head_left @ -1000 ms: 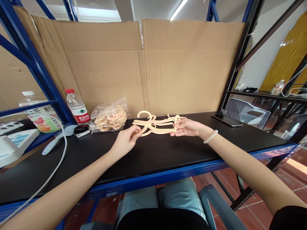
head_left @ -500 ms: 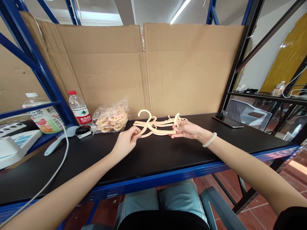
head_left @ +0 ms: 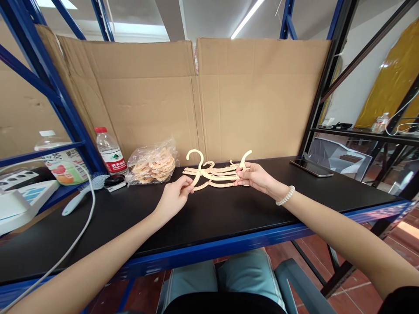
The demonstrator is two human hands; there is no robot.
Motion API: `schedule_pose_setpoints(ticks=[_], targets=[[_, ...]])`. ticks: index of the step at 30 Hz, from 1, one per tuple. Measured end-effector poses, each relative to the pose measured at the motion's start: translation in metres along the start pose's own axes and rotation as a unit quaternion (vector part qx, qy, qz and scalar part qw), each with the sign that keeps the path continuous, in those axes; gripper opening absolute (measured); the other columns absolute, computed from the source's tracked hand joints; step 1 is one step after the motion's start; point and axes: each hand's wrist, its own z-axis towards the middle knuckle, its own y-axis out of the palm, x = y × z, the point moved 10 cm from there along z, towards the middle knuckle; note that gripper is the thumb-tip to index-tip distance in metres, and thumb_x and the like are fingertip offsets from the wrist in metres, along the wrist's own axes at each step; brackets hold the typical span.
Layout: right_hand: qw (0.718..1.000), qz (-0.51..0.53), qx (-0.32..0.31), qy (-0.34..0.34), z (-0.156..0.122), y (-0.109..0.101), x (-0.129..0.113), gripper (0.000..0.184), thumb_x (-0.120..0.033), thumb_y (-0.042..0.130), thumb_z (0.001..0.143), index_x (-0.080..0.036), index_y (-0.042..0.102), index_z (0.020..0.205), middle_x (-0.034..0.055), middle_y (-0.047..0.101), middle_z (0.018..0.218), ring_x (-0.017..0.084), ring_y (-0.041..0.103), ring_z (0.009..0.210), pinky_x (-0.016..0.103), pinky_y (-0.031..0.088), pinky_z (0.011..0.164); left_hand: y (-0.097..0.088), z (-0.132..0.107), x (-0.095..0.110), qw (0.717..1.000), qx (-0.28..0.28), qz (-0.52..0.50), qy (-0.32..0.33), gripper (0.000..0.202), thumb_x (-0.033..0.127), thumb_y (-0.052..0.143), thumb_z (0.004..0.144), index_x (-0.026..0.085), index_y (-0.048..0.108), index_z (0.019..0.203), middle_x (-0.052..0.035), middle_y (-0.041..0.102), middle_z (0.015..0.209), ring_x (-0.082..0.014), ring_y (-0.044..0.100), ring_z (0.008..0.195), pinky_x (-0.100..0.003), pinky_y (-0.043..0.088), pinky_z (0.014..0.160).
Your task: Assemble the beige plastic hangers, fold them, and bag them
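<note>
Both my hands hold cream plastic hangers [head_left: 212, 173] just above the black tabletop [head_left: 209, 213]. My left hand [head_left: 173, 198] pinches the left end of one hanger between thumb and fingers. My right hand [head_left: 253, 176], with a white bead bracelet on its wrist, is closed on the right end, where a second hook curls up. A few more cream hangers lie on the table just behind these.
A clear bag of cream hangers [head_left: 152, 163] lies at the back left beside a water bottle [head_left: 109, 150]. A hairbrush [head_left: 80, 194] and white cable [head_left: 70, 244] lie on the left. A phone [head_left: 310, 168] rests at the right. Cardboard [head_left: 196, 96] walls the back.
Both hands have lifted the hangers slightly and drawn a little closer together. The hook at my right hand now stands up higher.
</note>
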Motion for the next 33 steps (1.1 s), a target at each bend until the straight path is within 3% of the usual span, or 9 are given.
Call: schedule_pose_setpoints(ticks=[5, 10, 16, 19, 24, 28, 30, 33], targets=[[0.998, 0.022, 0.058, -0.029, 0.002, -0.012, -0.002, 0.019, -0.014, 0.079, 0.071, -0.016, 0.062, 0.077, 0.0025, 0.065, 0.073, 0.015, 0.071, 0.061, 0.025, 0.063, 0.067, 0.003, 0.000, 0.002, 1.000, -0.005, -0.002, -0.007, 0.010, 0.029, 0.047, 0.082, 0.022, 0.054, 0.080, 0.0013, 0.069, 0.069, -0.0176, 0.063, 0.062, -0.028, 0.046, 0.062], [0.997, 0.024, 0.062, -0.032, 0.005, -0.012, 0.003, 0.019, -0.015, 0.078, 0.072, -0.015, 0.061, 0.079, 0.0040, 0.067, 0.080, 0.015, 0.072, 0.066, 0.027, 0.063, 0.075, 0.008, 0.001, -0.007, 0.999, -0.019, -0.024, -0.036, 0.011, 0.030, 0.048, 0.080, 0.022, 0.056, 0.080, -0.0005, 0.070, 0.070, -0.0191, 0.064, 0.064, -0.029, 0.047, 0.061], [0.999, 0.001, 0.043, -0.027, 0.004, -0.008, 0.002, 0.020, -0.017, 0.078, 0.074, -0.016, 0.058, 0.078, 0.0051, 0.069, 0.083, 0.014, 0.071, 0.069, 0.023, 0.061, 0.068, 0.013, 0.004, -0.021, 0.996, -0.029, -0.052, -0.068, 0.013, 0.033, 0.050, 0.078, 0.021, 0.056, 0.079, -0.0013, 0.071, 0.070, -0.0180, 0.062, 0.058, -0.028, 0.046, 0.055], [0.999, -0.018, 0.046, -0.018, 0.003, -0.012, -0.001, 0.019, -0.019, 0.079, 0.070, -0.015, 0.063, 0.080, 0.0049, 0.068, 0.089, 0.011, 0.067, 0.069, 0.020, 0.056, 0.060, 0.010, 0.006, -0.025, 0.995, -0.016, -0.062, -0.076, 0.014, 0.034, 0.051, 0.077, 0.021, 0.055, 0.082, -0.0005, 0.070, 0.068, -0.0168, 0.060, 0.054, -0.028, 0.046, 0.054], [0.997, 0.043, 0.044, -0.046, 0.004, -0.018, -0.013, 0.022, -0.025, 0.079, 0.068, -0.015, 0.069, 0.085, -0.0015, 0.060, 0.075, 0.005, 0.049, 0.058, 0.018, 0.045, 0.052, 0.002, 0.007, -0.025, 0.997, 0.008, -0.038, -0.071, 0.014, 0.032, 0.049, 0.079, 0.021, 0.056, 0.085, -0.0013, 0.070, 0.072, -0.0178, 0.063, 0.061, -0.028, 0.047, 0.059], [0.991, 0.090, 0.068, -0.065, 0.007, -0.033, -0.023, 0.021, -0.030, 0.078, 0.067, -0.018, 0.069, 0.082, -0.0023, 0.060, 0.072, 0.006, 0.047, 0.057, 0.021, 0.044, 0.054, -0.004, 0.008, -0.025, 0.998, 0.021, -0.019, -0.059, 0.014, 0.030, 0.046, 0.081, 0.021, 0.056, 0.085, -0.0015, 0.069, 0.074, -0.0180, 0.064, 0.063, -0.028, 0.048, 0.061], [0.993, 0.059, 0.073, -0.071, 0.009, -0.044, -0.029, 0.021, -0.031, 0.079, 0.066, -0.018, 0.068, 0.078, -0.0029, 0.058, 0.065, 0.007, 0.046, 0.055, 0.022, 0.042, 0.053, -0.009, 0.008, -0.025, 0.998, 0.040, 0.005, -0.055, 0.016, 0.033, 0.047, 0.082, 0.021, 0.057, 0.084, -0.0016, 0.067, 0.075, -0.0175, 0.062, 0.061, -0.029, 0.049, 0.062], [0.995, -0.086, 0.029, -0.038, 0.010, -0.053, -0.033, 0.025, -0.032, 0.081, 0.062, -0.017, 0.067, 0.076, -0.0014, 0.061, 0.063, 0.008, 0.050, 0.056, 0.023, 0.041, 0.054, -0.013, 0.008, -0.023, 0.996, 0.058, 0.052, -0.044, 0.016, 0.034, 0.054, 0.079, 0.020, 0.057, 0.085, -0.0020, 0.064, 0.084, -0.0148, 0.058, 0.056, -0.031, 0.050, 0.066]])
